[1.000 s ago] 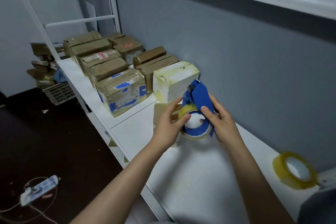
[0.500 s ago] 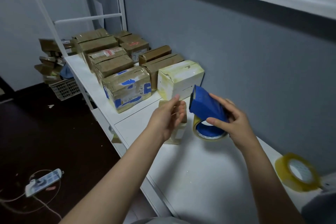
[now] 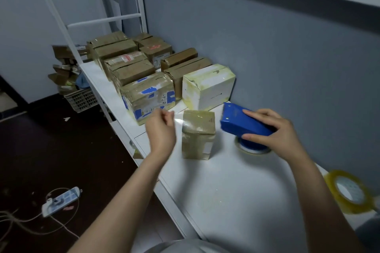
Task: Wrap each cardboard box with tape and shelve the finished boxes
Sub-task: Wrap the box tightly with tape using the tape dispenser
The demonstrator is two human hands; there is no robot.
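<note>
Standing upright near the middle of the white table (image 3: 226, 201) is the small brown box (image 3: 198, 133), its faces shiny with tape, and everything else sits around it.

Just right of the box, the right hand (image 3: 275, 131) grips the blue tape dispenser (image 3: 244, 123). The fingers lie curled over the top of it and the thumb is tucked against its lower side. The dispenser is tilted, its nose pointing at the upper part of the box, and the roll it carries touches the table beneath the hand.

Just left of the box, the left hand (image 3: 162, 129) is blurred. Its fingers are drawn together and look to pinch the end of a strip of clear tape (image 3: 178, 121) that runs across to the top left edge of the box.

Behind the box stands a white box (image 3: 207, 86) with yellowed tape on its edges. Behind it and to the left is a carton with blue markings (image 3: 148, 96), and further back a row of brown taped boxes (image 3: 123, 57) runs along the same surface.

Well to the right of the box and nearer the person, a spare roll of yellowish tape (image 3: 349, 191) lies at the edge of the table. Down on the dark floor, far left of the box, lie a power strip (image 3: 60, 201) with its cords and a plastic basket (image 3: 82, 99).
</note>
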